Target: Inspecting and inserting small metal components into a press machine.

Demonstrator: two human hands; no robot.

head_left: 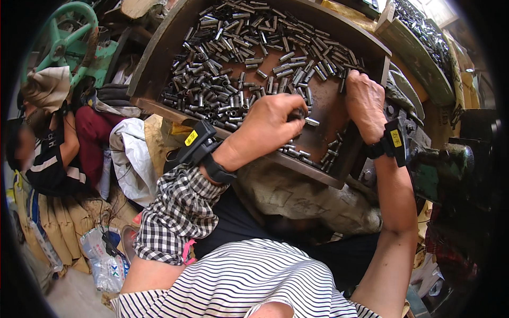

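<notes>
- The left grip (265, 124) is half closed above the near part of the wooden tray (159, 45); its fingers are curled toward the thumb. A dark piece seems to be between them, but I cannot tell it surely.
- One shiny tube (312, 122) is just beside the thumb tip, inside the tray.
- The right grip (365, 95) is nearly closed, with folded fingers, at the right side of the tray. A dark tube (343, 82) is next to the fingertips; whether it is held, I cannot tell.
- The metal tubes (282, 69) lie inside the tray, in a thick layer at its left and far sides, more thinly toward its right side. They are short, straight and hollow, grey to almost black, with bright reflections on the round surface; they point in many directions.
- The tray has plain, worn wooden walls, and its bare bottom is smooth and reddish brown.
- On both wrists, at the near and right sides of the tray, are black straps with small boxes, each with a yellow label.
- Nearer than the tray are a checked cloth sleeve (177, 217) and a striped shirt (254, 275).
- Left of the tray is a green metal wheel (58, 47), with painted round rim.
</notes>
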